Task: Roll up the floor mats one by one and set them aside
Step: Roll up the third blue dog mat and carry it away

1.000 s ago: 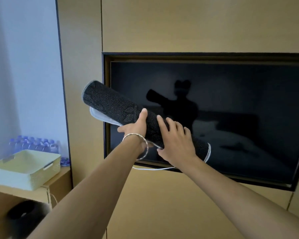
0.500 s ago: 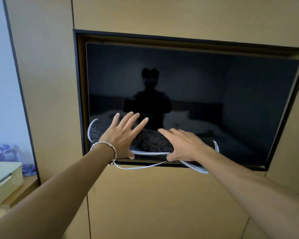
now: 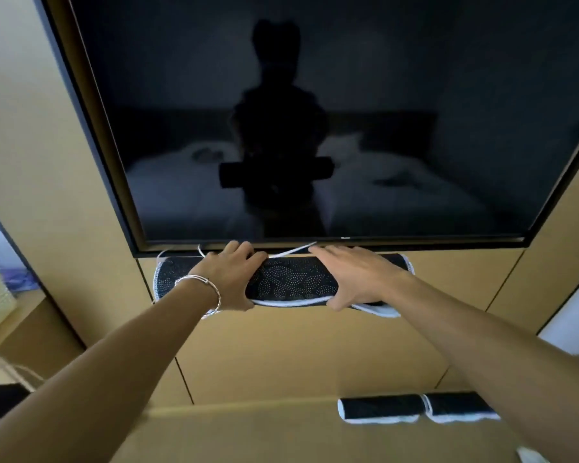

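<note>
Both hands on a rolled mat under the television

The rolled mat point(image 3: 291, 279), dark with dotted patterning and white edging, lies level against the wood panel just below the television point(image 3: 315, 111). The left hand point(image 3: 229, 279), with a bracelet point(image 3: 204, 289) at the wrist, grips it, fingers curled over the top and thumb beneath. The right hand point(image 3: 358, 275) lies flat on it with fingers nearly straight. A second rolled mat point(image 3: 380, 408) and a third rolled mat point(image 3: 458, 406) sit end to end on the surface point(image 3: 248, 429) below.
</note>
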The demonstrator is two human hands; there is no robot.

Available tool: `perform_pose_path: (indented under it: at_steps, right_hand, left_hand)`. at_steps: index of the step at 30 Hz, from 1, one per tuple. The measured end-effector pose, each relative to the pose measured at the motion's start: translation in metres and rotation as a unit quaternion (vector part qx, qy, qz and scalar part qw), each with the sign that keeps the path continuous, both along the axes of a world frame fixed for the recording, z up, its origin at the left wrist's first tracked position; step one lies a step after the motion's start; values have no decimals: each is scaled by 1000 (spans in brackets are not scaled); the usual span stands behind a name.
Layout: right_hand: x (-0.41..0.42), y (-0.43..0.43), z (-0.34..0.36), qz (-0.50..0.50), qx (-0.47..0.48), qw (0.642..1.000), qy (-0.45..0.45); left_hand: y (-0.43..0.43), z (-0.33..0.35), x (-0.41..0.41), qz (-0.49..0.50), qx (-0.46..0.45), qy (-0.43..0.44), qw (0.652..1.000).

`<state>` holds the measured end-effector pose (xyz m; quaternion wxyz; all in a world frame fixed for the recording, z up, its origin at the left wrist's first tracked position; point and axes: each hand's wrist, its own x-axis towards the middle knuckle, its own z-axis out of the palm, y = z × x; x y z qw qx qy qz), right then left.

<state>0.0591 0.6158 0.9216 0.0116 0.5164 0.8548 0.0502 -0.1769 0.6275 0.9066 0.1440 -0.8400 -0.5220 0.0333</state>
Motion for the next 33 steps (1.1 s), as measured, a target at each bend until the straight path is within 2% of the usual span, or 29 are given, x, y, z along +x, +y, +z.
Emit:
perform_pose_path:
  at_steps: [10,15,19,33]
  right_hand:
    - [43,107,-171,50,-147,986,-57]
    - [52,134,-274,52,-213,973,-71]
    - [48,145,-360,54,-252,964,-69]
    - [47,138,-738,-19,-315,948,-42]
  left_hand:
    - [65,-156,48,62,-134,-2,989]
    - [79,-257,64,111,-208,-21,972]
    - [90,-338,65,131,-249,-4,960]
    - [121,-700,78,129,-309,69,940]
